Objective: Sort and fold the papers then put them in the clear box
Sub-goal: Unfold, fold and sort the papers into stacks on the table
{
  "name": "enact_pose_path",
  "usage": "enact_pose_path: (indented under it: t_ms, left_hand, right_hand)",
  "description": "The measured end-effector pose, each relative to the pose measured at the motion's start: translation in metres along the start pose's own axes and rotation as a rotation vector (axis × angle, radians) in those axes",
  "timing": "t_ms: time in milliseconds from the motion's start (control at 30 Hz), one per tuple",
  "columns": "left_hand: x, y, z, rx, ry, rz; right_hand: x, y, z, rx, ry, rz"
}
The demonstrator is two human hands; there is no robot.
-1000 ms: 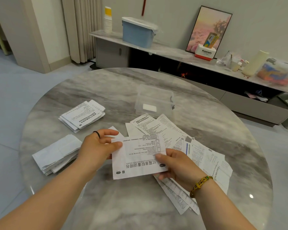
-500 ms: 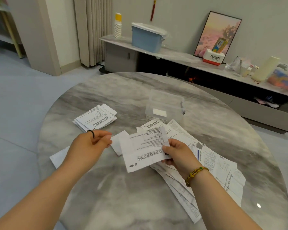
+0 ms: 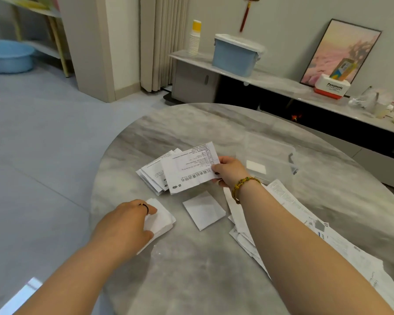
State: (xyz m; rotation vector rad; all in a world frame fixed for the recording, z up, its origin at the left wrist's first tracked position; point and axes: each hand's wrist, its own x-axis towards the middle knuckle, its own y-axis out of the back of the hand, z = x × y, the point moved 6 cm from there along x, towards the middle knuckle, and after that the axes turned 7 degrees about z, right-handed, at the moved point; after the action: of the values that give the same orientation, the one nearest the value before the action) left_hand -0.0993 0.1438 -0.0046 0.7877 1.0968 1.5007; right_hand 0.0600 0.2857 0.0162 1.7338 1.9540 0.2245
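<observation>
My right hand (image 3: 229, 170) pinches a folded printed leaflet (image 3: 189, 170) by its right edge and holds it just over a stack of folded printed papers (image 3: 151, 176) at the table's left. My left hand (image 3: 129, 220) rests on a pile of blank white folded papers (image 3: 160, 220) near the left rim; I cannot tell whether its fingers grip it. A single folded white sheet (image 3: 204, 211) lies between my arms. The clear box (image 3: 268, 155) stands beyond my right hand with one white slip inside. Unsorted printed sheets (image 3: 341, 244) spread under and right of my right forearm.
The round grey marble table (image 3: 214, 126) has its left edge close to both piles. Behind it runs a low sideboard (image 3: 282, 86) with a blue lidded bin (image 3: 236, 55), a stack of paper cups (image 3: 195, 38), a framed picture and small items.
My left hand let go of the leaflet and dropped onto the white pile. My right hand carried the leaflet left and away from me, over the printed stack. The view swung left.
</observation>
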Motion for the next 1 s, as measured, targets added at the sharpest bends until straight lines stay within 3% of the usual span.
enact_pose_path:
  t_ms: [300, 1000]
  left_hand:
    - [0.006, -0.011, -0.004, 0.066, -0.024, -0.002]
    - [0.008, -0.012, 0.0, 0.099, -0.057, 0.003]
  right_hand:
    - [0.028, -0.045, -0.019, -0.179, 0.07, -0.057]
    - [0.039, -0.07, -0.009, -0.375, 0.191, 0.045]
